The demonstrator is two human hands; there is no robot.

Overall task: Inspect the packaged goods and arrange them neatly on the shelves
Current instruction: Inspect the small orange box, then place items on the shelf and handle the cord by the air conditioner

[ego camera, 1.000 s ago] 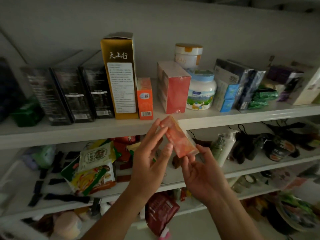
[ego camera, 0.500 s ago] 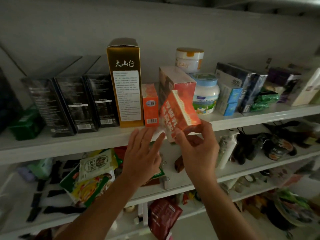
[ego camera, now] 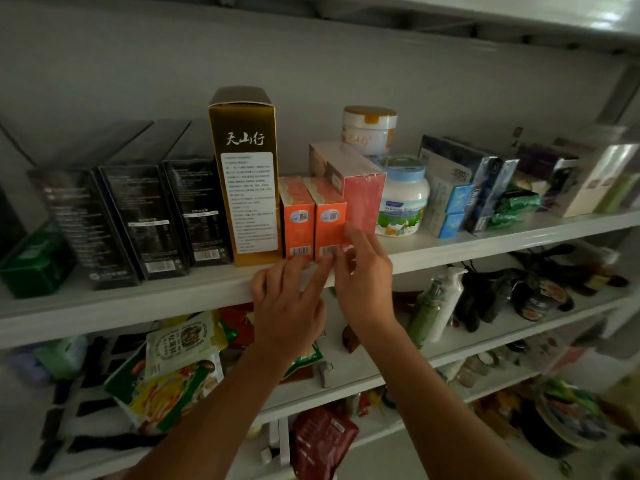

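Two small orange boxes stand side by side on the upper shelf (ego camera: 138,299), between a tall gold box (ego camera: 247,188) and a pink wrapped box (ego camera: 360,192). The right orange box (ego camera: 329,216) has my right hand (ego camera: 363,282) touching its lower right corner with straight fingertips. My left hand (ego camera: 287,306) reaches up from below, its index fingertip against the barcode at the foot of that box. The left orange box (ego camera: 298,216) stands untouched against the gold box.
Three black boxes (ego camera: 145,216) and a green box (ego camera: 34,265) fill the shelf's left. A white tub (ego camera: 401,199), a jar (ego camera: 369,129) and blue boxes (ego camera: 453,202) stand to the right. Snack bags (ego camera: 180,358) and a pump bottle (ego camera: 446,299) crowd the lower shelf.
The orange box that my right hand held in the air now stands upright on the upper shelf beside the other orange box. Both hands rose to the shelf edge.
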